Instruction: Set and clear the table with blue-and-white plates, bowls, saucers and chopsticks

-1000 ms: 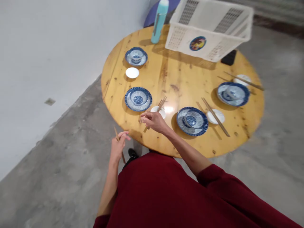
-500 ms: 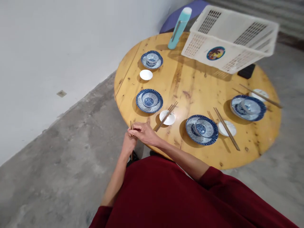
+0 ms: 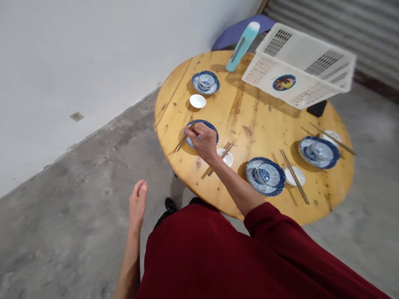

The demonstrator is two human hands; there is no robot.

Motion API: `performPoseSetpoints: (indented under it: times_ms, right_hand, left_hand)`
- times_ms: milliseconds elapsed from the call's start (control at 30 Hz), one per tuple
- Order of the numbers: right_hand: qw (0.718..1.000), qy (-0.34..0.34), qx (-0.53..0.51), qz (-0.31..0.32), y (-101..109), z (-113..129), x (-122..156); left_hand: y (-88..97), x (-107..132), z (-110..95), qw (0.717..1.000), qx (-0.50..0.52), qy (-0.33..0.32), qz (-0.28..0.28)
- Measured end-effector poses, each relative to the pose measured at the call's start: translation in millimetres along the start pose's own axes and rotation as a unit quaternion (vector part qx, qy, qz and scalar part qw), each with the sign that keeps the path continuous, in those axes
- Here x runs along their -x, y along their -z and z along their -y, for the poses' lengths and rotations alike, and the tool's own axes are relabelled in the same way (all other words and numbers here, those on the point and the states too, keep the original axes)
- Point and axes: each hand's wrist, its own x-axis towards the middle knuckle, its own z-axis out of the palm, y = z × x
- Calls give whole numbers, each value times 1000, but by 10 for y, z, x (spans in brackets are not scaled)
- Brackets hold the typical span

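My right hand (image 3: 203, 141) reaches over the round wooden table (image 3: 249, 112) and pinches a pair of wooden chopsticks (image 3: 184, 137), their tips pointing left past the rim of a blue-and-white plate with a bowl (image 3: 204, 126). My left hand (image 3: 137, 201) hangs off the table over the concrete floor, fingers loosely together, holding nothing. Another pair of chopsticks (image 3: 222, 155) rests across a small white dish (image 3: 226, 158) just right of my right hand.
Other blue plate-and-bowl settings sit at the far left (image 3: 205, 82), near edge (image 3: 265, 175) and right (image 3: 319, 151), with white dishes (image 3: 198, 101) and chopsticks (image 3: 294, 176). A white plastic basket (image 3: 299, 66), a teal bottle (image 3: 242, 46) and a dark phone (image 3: 316, 109) stand at the back.
My right hand took the chopsticks from my left hand and carried them up over the blue plate. My left hand dropped away from the table, now holding nothing.
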Motion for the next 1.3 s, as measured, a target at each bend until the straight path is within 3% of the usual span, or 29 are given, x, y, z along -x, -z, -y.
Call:
performPoseSetpoints:
  times_ms: [133, 267, 433, 600, 700, 767, 833, 933, 1100, 1200, 1300]
  right_hand:
    - [999, 16, 28, 10, -127, -37, 9]
    - [999, 35, 32, 4, -133, 14, -32]
    - [999, 12, 36, 8, -168, 19, -99]
    - [998, -22, 50, 27, -233, 53, -287]
    - [998, -45, 25, 24, -373, 106, -475]
    - [995, -95, -29, 24, -554, 125, -629]
    - [977, -173, -121, 32, -803, 117, -802]
    - [924, -278, -257, 45, -1250, 56, -1062]
    - [848, -375, -374, 18, -1859, -107, -1375]
    - [828, -411, -382, -8, -2008, -225, -1505]
    - [817, -431, -382, -42, -2036, -365, -1603]
  left_hand:
    - [194, 69, 265, 998, 15, 49, -21]
    - [241, -23, 265, 998, 9, 68, -13]
    - [206, -358, 29, 999, -16, 42, 25]
    - [197, -839, -228, 997, -48, -6, 57]
    - [236, -1187, -397, 994, -67, -27, 84]
    - [283, -1435, -554, 990, -88, -51, 100]
    - [339, -1688, -752, 982, -116, -91, 116]
    - [401, -2071, -1060, 968, -145, -131, 155]
    - [395, -2614, -1328, 963, -95, -13, 253]
    - [329, -2847, -1356, 947, -48, 59, 314]
    - [231, -3098, -1395, 928, -39, 81, 361]
